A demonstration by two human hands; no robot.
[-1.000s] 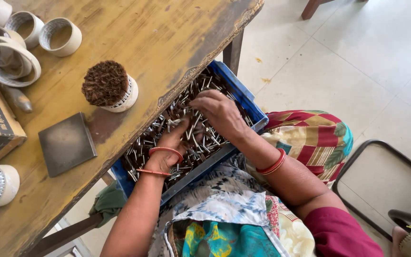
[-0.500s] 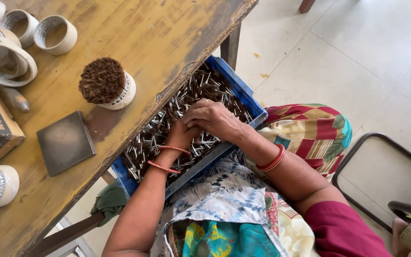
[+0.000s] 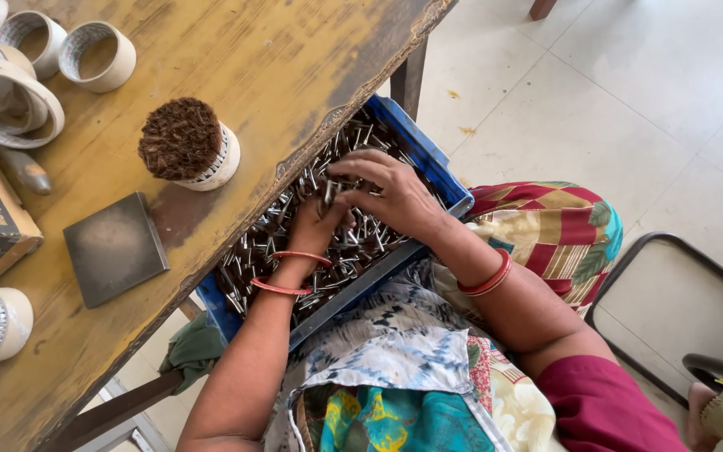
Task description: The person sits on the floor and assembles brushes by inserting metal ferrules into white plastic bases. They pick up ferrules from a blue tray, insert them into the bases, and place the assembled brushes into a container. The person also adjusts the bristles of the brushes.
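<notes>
Two hands are seen from above in a blue crate of metal pins, held on the lap under a table. The left hand is curled, a small bunch of pins pinched in its fingers. The right hand is laid over it, fingers spread and touching the bunch; a brush and a plate are set on the table.

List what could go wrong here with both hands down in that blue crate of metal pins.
1. The blue crate rests on the person's lap, partly under the wooden table edge; a shift of the knees might tip it and spill the metal pins.
2. The left hand and right hand dig bare into the loose pins, so pricks or scratches seem possible.
3. Pins gathered between the hands could slip and drop onto the tiled floor.
</notes>
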